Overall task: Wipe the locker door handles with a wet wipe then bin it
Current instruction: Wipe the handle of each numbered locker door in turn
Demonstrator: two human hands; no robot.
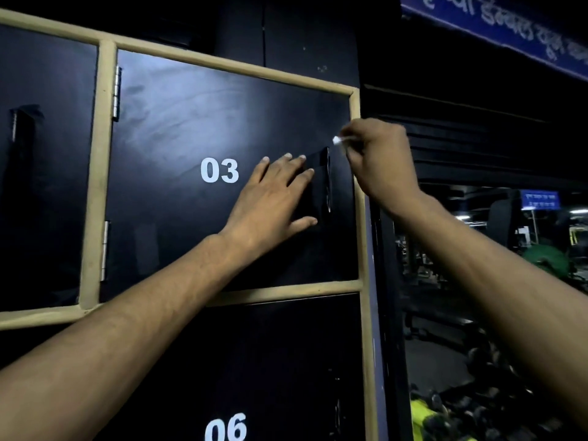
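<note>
The black locker door marked 03 (191, 138) has a dark vertical handle (327, 183) near its right edge. My left hand (273, 198) lies flat on the door with straight fingers, just left of the handle. My right hand (378, 160) is curled above and to the right of the handle and pinches a small white wet wipe (337, 140), of which only a bit shows beyond the fingers. The wipe sits just above the handle's top end.
A beige frame (356, 186) borders the doors. Door 06 (254, 377) lies below, another black door with a handle (19, 128) to the left. On the right, a dim room holds equipment and a blue sign (539, 200).
</note>
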